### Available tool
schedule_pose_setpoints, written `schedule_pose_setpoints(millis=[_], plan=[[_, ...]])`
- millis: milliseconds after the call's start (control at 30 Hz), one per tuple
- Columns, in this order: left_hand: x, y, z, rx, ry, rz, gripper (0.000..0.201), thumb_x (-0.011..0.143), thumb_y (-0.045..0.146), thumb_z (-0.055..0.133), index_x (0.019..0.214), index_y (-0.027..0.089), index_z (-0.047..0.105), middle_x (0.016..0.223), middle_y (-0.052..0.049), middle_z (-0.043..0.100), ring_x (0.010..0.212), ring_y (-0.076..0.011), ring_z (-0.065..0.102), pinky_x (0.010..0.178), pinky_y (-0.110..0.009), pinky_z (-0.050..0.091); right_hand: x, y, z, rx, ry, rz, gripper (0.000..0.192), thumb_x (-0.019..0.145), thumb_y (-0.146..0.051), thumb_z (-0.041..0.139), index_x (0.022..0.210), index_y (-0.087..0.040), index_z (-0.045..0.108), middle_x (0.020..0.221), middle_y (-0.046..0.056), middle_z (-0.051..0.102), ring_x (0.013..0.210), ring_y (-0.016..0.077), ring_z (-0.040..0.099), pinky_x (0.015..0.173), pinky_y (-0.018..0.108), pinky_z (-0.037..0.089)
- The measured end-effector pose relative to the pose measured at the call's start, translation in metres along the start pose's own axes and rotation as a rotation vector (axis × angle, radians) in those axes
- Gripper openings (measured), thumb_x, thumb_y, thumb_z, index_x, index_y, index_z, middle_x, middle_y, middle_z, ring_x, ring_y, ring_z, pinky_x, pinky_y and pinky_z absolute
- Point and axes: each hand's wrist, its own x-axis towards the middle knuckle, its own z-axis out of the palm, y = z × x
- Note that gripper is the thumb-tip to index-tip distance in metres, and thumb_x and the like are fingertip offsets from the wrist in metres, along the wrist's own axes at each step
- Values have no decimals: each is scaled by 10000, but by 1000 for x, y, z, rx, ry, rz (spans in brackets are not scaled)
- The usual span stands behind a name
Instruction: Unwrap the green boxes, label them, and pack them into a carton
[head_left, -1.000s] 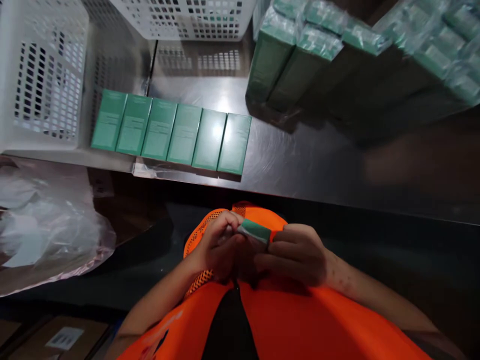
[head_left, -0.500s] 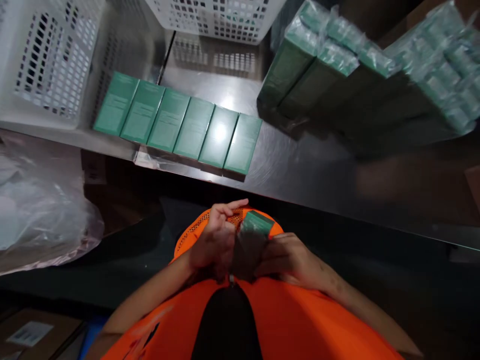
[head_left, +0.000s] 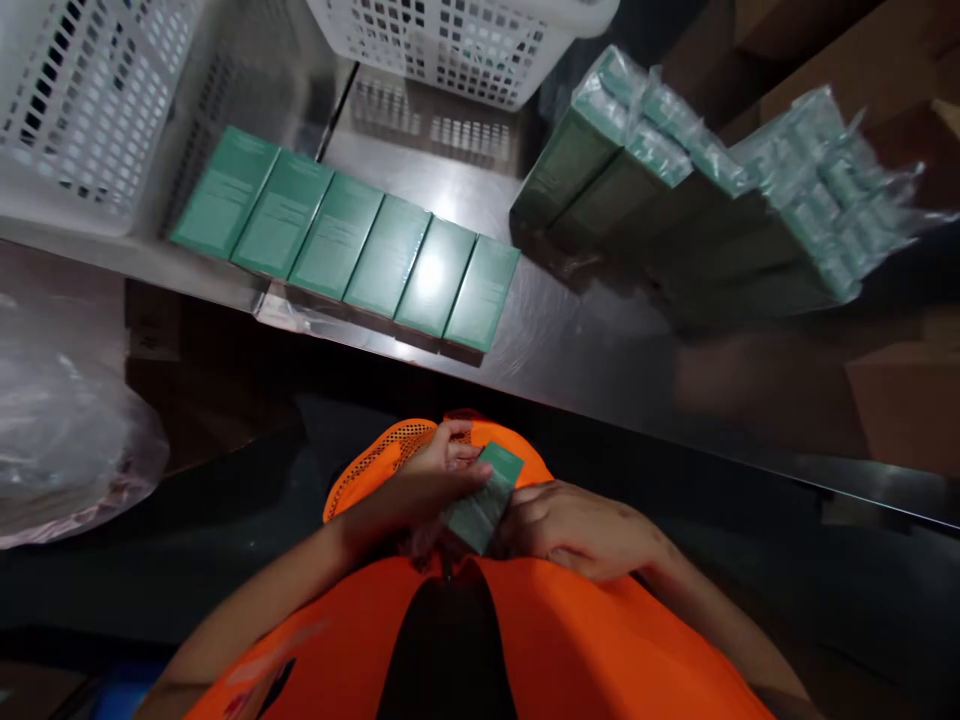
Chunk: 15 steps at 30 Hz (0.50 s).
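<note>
At the far left, a crumpled plastic bag [head_left: 64,440] is seen below the edge of the steel table [head_left: 600,340], and a white basket [head_left: 82,100] stands on the table's left end. Just beside that basket, six green boxes [head_left: 345,250] are laid flat in a row, side by side and touching, close to the table's near edge. A second basket [head_left: 465,45] is set behind the row, at the back of the table. Below the table edge, against an orange vest [head_left: 570,640], a single box [head_left: 484,497] is held between both hands. The left hand [head_left: 435,480] is closed on the box's left side, with the fingers curled over its upper end. The right hand [head_left: 577,525] is closed on its right side, the fingers bent against the box. The box is tilted, its green face turned upward. Further right, on the table, wrapped bundles [head_left: 675,200] of green boxes are stacked; they are blurred, so their number cannot be told, though at least two bundles seem to be present.
</note>
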Motion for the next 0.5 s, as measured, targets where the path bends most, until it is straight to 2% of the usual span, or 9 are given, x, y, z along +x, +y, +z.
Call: schedule_pose_setpoints(millis=[67,100,167,233,300,367,433,500], plan=[[-2,2,-1,32,-36,-7,716,660,289,875,1270,222,506,1213,-132,671,848,-190,704,692,-284,547,-6,-2,-1,71,69,100,357,1035,-378,427,946,-175,707,961,122,758,937,186,704,874,325,527],[-6,5,-1,59,-65,7,713,683,269,855,1297,231,496,1300,-149,640,840,-180,705,682,-277,546,-10,-3,-1,111,172,211,325,1021,-386,478,919,-177,705,924,104,755,881,176,706,818,299,532],[-17,12,1,128,-116,100,669,748,253,803,1336,249,482,1448,-166,553,854,-170,708,676,-270,549,-17,-2,1,202,479,470,251,971,-416,594,954,-181,679,831,53,726,730,145,677,669,242,511],[-28,17,2,205,-185,250,616,795,248,769,1347,247,498,1500,-166,513,1011,-219,703,771,-308,571,-20,0,7,344,736,602,380,896,-495,685,1122,-199,608,827,18,691,667,131,640,597,225,482],[-35,18,1,298,-218,403,607,813,260,763,1366,236,517,1497,-163,517,1257,-288,600,972,-396,534,-16,1,15,510,839,576,561,824,-575,732,1214,-220,541,835,0,662,658,137,627,598,242,488],[-36,18,1,429,-113,479,710,804,317,784,1438,246,474,1527,-154,483,1390,-326,474,1117,-473,422,-9,1,21,570,912,511,522,808,-584,736,1149,-223,575,790,-19,630,624,131,600,592,248,482],[-34,18,0,557,-27,447,709,818,414,766,1448,256,482,1471,-138,541,1323,-334,526,1090,-470,430,-1,-2,23,445,1014,470,398,818,-523,744,1047,-218,631,782,-15,630,627,127,584,599,243,472],[-30,20,1,615,-101,370,539,885,508,659,1345,235,590,1246,-109,688,1092,-304,650,913,-399,515,3,-5,19,243,1073,427,315,844,-463,729,1044,-227,668,878,14,676,712,143,609,652,252,485]])
